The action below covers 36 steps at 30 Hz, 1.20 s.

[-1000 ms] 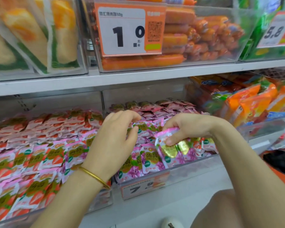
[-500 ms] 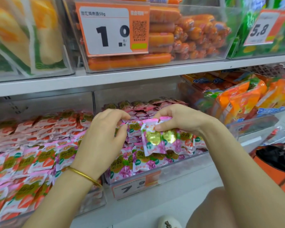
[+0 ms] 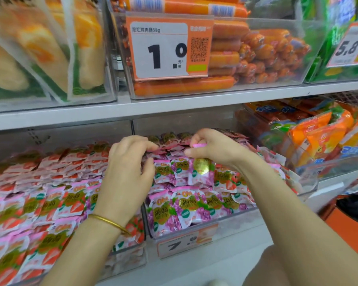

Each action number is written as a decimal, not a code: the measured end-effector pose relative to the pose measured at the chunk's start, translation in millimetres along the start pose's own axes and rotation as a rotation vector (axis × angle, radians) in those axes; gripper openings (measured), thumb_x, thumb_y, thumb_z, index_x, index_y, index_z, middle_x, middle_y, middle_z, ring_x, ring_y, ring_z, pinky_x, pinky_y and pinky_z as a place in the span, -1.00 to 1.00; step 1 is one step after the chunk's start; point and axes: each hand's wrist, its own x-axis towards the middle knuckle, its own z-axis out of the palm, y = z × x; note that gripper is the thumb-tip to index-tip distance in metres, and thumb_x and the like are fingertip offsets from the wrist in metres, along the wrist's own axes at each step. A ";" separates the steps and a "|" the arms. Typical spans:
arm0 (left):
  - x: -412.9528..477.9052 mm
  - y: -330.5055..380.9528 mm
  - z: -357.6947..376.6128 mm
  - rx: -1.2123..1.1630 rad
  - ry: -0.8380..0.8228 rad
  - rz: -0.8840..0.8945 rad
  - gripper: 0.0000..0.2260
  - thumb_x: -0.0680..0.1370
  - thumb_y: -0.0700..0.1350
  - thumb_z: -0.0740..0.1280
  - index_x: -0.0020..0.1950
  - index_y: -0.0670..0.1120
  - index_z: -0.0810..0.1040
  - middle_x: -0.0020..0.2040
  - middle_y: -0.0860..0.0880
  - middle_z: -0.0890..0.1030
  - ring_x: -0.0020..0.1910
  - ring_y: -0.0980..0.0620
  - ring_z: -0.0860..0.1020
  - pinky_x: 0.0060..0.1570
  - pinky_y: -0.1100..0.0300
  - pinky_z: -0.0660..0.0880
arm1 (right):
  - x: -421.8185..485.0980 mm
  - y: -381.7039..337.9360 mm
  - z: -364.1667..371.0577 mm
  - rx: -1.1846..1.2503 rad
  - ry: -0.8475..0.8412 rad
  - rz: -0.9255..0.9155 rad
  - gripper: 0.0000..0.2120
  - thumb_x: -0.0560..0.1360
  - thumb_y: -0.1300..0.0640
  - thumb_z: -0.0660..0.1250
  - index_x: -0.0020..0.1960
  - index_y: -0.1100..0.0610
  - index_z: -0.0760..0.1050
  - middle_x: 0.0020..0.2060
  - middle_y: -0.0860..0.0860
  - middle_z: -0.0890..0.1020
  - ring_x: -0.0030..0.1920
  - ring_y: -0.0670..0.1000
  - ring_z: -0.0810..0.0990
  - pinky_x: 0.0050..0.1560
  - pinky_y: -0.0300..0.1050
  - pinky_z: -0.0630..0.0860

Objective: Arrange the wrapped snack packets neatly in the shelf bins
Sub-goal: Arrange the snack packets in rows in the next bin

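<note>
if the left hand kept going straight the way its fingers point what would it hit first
Probably the rear rows of purple packets in the middle bin: the left hand points up and right at them and looks nearly touching, though depth is unclear.

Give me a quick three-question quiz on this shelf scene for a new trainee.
1. Multiple choice: what is in the grip of the right hand? A) an orange sausage B) a purple wrapped packet C) a price card
2. True or false: the gold bangle is on the left wrist.
3. Fill in: the price tag on the front of the sausage bin reads ___.

Key: 1 B; 2 true; 3 1.0
</note>
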 end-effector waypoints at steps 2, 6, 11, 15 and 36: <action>-0.7 -1.7 0.8 -0.013 -0.002 -0.005 -0.78 0.47 -0.30 0.29 0.05 -0.08 0.56 0.11 -0.01 0.50 0.18 -0.02 0.41 0.11 0.60 0.05 | 16.9 -9.7 17.8 0.007 0.025 -0.046 -0.70 0.39 -0.01 0.46 -0.01 0.11 0.47 -0.13 -0.07 0.54 -0.08 -0.07 0.51 -0.22 -0.28 0.37; -1.8 -2.3 0.5 -0.033 0.002 -0.016 -0.78 0.46 -0.29 0.30 0.05 -0.07 0.56 0.12 0.00 0.49 0.18 0.00 0.39 0.10 0.63 0.02 | 29.5 -19.6 39.2 -0.307 0.019 -0.167 -0.46 0.36 -0.02 0.49 0.24 0.17 0.43 0.11 0.09 0.56 0.10 0.07 0.53 0.07 -0.06 0.49; -0.3 -0.3 0.1 0.023 -0.027 0.025 -0.78 0.45 -0.29 0.31 0.06 -0.09 0.56 0.11 -0.04 0.50 0.18 -0.06 0.42 0.11 0.44 0.09 | 8.9 -13.8 46.8 -0.408 -0.093 -0.273 -0.74 0.45 0.04 0.40 0.07 0.14 0.59 -0.03 0.05 0.63 -0.03 0.03 0.57 0.03 -0.02 0.50; 0.1 13.3 -2.2 0.052 -0.050 0.094 -0.79 0.45 -0.30 0.32 0.05 -0.09 0.55 0.08 -0.02 0.50 0.13 -0.01 0.38 0.11 0.41 0.11 | -4.8 -4.8 16.9 -0.286 0.070 -0.255 -0.85 0.50 0.14 0.34 0.00 0.15 0.64 -0.05 0.00 0.67 -0.05 -0.06 0.58 0.02 -0.21 0.45; 12.8 32.6 20.8 -0.024 -0.193 0.135 -0.84 0.51 -0.16 0.27 0.05 0.02 0.53 0.06 0.12 0.49 0.14 0.09 0.41 0.11 0.32 0.21 | -26.6 62.9 -24.2 -0.691 0.148 0.170 -0.72 0.38 0.07 0.44 0.04 0.07 0.46 0.06 0.07 0.47 0.05 0.11 0.48 0.01 -0.06 0.47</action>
